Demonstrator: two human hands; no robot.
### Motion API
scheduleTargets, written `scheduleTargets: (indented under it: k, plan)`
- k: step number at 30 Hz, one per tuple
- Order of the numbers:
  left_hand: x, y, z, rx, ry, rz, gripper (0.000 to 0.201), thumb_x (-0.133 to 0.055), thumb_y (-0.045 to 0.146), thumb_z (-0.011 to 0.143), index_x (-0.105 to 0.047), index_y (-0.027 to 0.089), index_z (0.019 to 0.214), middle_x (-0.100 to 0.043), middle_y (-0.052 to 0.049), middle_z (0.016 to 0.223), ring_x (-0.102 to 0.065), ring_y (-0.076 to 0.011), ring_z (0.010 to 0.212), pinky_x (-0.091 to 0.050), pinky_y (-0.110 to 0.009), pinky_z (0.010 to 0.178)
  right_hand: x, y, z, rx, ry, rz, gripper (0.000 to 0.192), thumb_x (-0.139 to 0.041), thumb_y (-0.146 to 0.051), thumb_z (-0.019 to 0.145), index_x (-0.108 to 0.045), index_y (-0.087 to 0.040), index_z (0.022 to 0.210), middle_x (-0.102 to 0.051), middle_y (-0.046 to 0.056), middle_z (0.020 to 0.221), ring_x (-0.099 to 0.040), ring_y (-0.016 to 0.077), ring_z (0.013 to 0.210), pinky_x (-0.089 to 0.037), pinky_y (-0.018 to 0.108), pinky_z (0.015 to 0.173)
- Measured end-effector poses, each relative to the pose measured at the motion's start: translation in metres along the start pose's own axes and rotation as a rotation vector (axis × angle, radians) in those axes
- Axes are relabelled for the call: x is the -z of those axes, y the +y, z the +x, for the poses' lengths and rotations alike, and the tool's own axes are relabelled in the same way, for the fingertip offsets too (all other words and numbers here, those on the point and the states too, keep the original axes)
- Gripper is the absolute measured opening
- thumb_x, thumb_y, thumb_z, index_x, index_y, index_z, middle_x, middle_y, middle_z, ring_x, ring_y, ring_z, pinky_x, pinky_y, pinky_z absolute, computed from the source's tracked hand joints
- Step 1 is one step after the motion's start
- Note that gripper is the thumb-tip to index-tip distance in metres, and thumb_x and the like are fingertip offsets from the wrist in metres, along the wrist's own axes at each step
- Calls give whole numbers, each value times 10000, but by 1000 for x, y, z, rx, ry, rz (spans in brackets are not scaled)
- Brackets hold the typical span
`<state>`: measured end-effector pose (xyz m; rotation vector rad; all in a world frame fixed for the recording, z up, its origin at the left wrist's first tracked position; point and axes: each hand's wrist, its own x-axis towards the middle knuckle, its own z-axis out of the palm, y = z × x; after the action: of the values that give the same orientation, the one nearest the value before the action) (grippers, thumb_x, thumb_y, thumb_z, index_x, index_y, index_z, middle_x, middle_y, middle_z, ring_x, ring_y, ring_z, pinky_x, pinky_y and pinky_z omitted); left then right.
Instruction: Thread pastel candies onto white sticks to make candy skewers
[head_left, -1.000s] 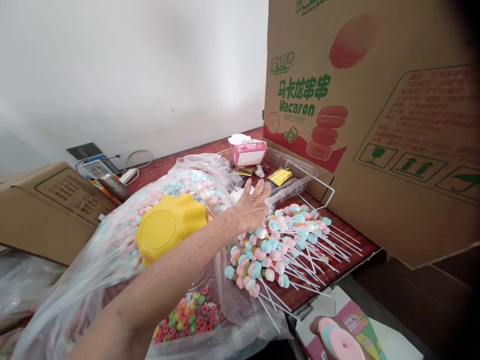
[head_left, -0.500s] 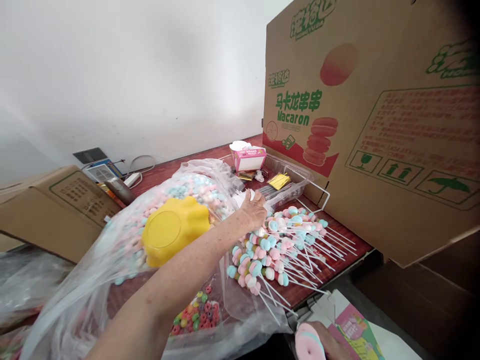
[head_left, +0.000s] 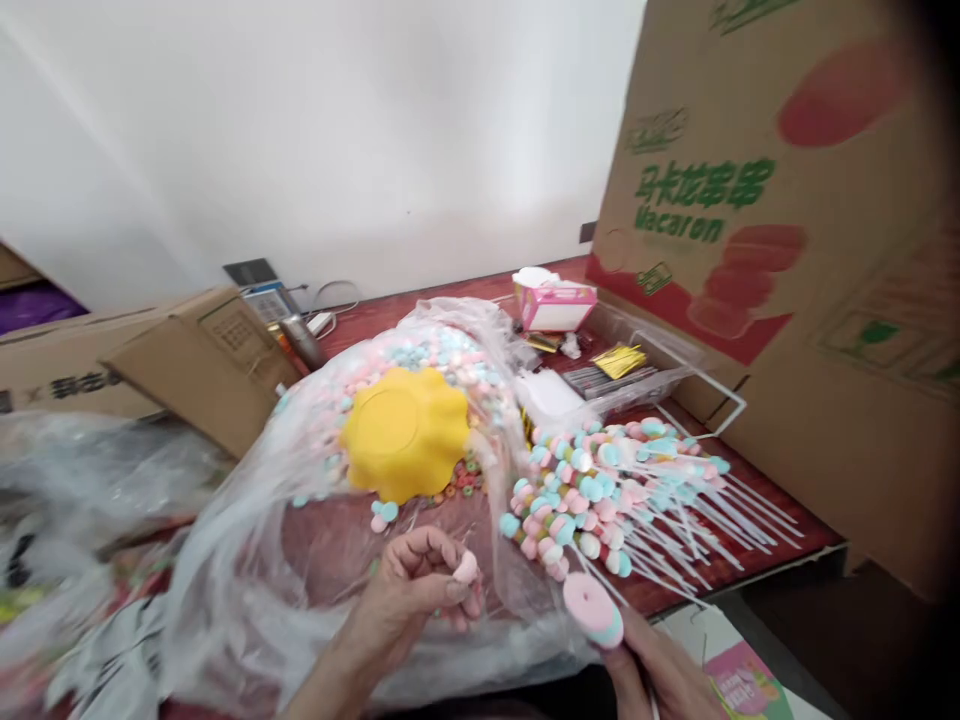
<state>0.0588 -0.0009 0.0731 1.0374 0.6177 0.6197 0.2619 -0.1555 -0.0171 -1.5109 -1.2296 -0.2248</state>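
Note:
My left hand (head_left: 421, 582) is low in the middle, over a clear plastic bag (head_left: 247, 560), with its fingers pinched on a small pink candy piece (head_left: 466, 568). My right hand (head_left: 661, 672) at the bottom right holds a stick topped by a large pink round marshmallow candy (head_left: 592, 609). Just beyond both hands lies a pile of pastel candy skewers (head_left: 600, 490) on the red table (head_left: 757, 560). A yellow flower-shaped bowl (head_left: 405, 432) rests upside down on the heap of loose pastel candies (head_left: 420, 360) in the bag.
A big "Macaron" cardboard box (head_left: 787, 250) stands at the right. A clear tray (head_left: 630, 375) with gold twist ties and a pink box (head_left: 555, 300) are behind the skewers. More cardboard boxes (head_left: 187, 360) sit at the left. Colourful ring candies (head_left: 457, 485) lie under the bowl.
My left hand drew back from the far side of the skewer pile to the near edge and now pinches a candy piece. The right hand rose with the pink marshmallow. The view swung left.

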Motion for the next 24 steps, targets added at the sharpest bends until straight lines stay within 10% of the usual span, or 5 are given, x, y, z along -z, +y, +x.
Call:
scheduleTargets:
  k: [4, 10, 17, 24]
  plan:
    - [25, -24, -31, -103, 374, -82, 406, -888, 208, 564, -705, 180, 926, -658, 31, 676, -603, -91, 502, -478, -177, 443, -28, -15, 20, 141, -227, 137, 240, -606, -145, 871, -735, -264, 1034, -788, 22, 901, -755, 201, 729, -608, 261, 660]
    - [50, -24, -53, -450, 545, 366, 131, -754, 180, 730, -747, 146, 856, -666, -45, 852, -629, -129, 759, -531, -218, 645, -65, -44, 19, 372, -516, 223, 218, -602, -94, 886, -673, -197, 1064, -768, 42, 838, -732, 156, 678, -556, 214, 603]
    - [64, -33, -71, -753, 540, 938, 304, -520, 20, 826, -731, 152, 1001, -644, -57, 858, -623, -136, 793, -527, -243, 707, -75, -48, 9, 487, -601, 105, 140, -550, -171, 957, -651, -184, 1054, -753, 45, 836, -707, 161, 634, -514, 253, 547]
    - [69, -42, -74, -564, 457, 548, 210, -635, 146, 863, -764, 175, 1026, -726, -102, 1037, -681, -188, 953, -564, -303, 841, -73, -51, 8, 521, -621, 52, 117, -558, -156, 955, -646, -163, 1031, -735, 47, 828, -666, 143, 624, -471, 255, 563]
